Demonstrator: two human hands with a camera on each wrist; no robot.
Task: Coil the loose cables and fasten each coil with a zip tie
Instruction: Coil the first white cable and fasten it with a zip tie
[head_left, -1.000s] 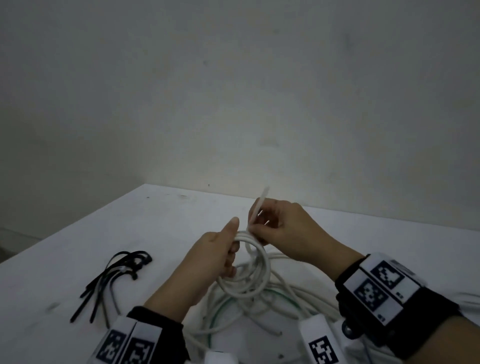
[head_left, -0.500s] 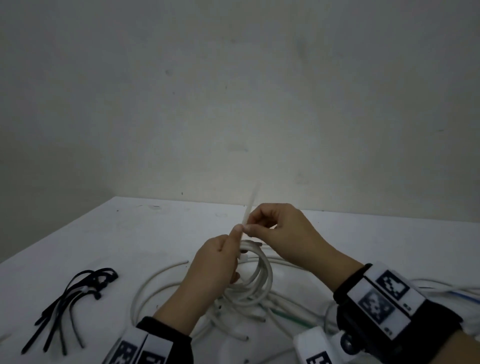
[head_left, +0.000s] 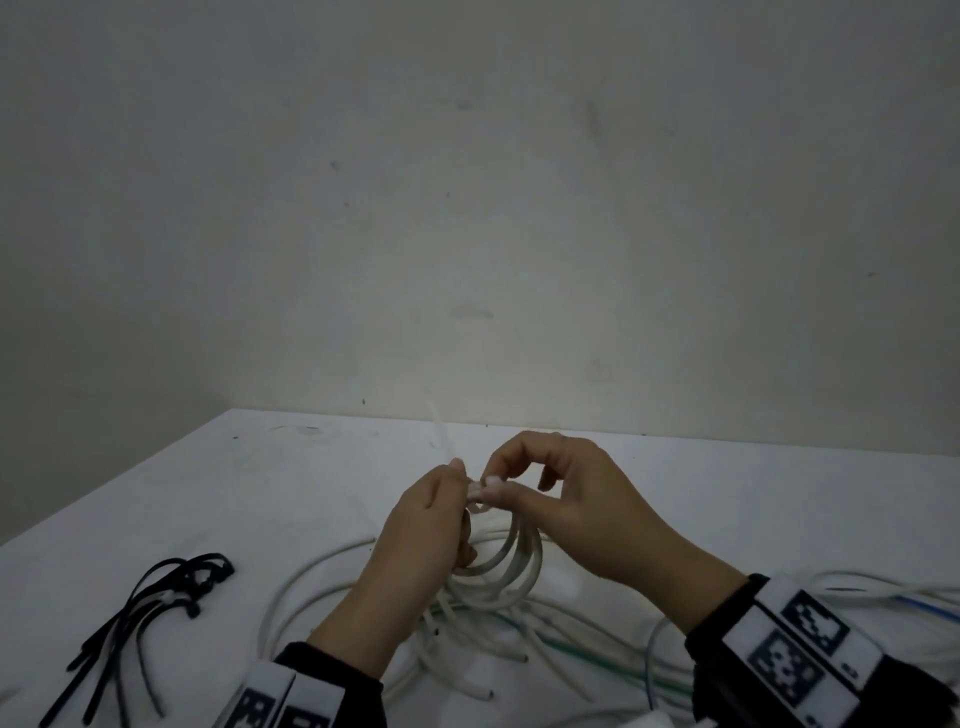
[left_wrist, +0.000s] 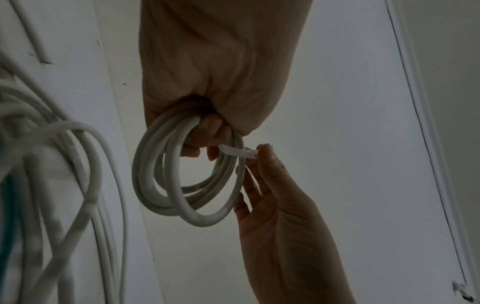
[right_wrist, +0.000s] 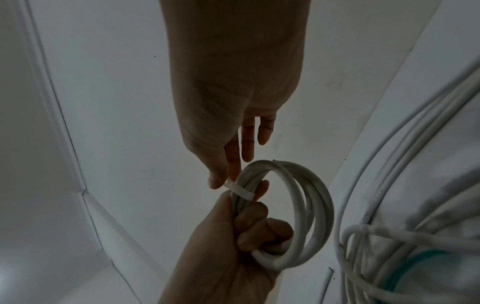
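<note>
From the head view I see black zip ties (head_left: 150, 618) on the surface (head_left: 291, 499) at left. My left hand (head_left: 415, 545) grips the white coil (head_left: 506, 569); wrist views reveal my right hand (head_left: 576, 509) pinching a white zip tie (left_wrist: 240, 152) across it.

Your coil (head_left: 511, 566) is off-white, same as the zip tie (left_wrist: 240, 153). Black zip ties (head_left: 150, 610) sit near the white table's (head_left: 260, 483) left edge; one green cable (head_left: 587, 652); wristbands (head_left: 795, 654) checkered black-and-white.
</note>
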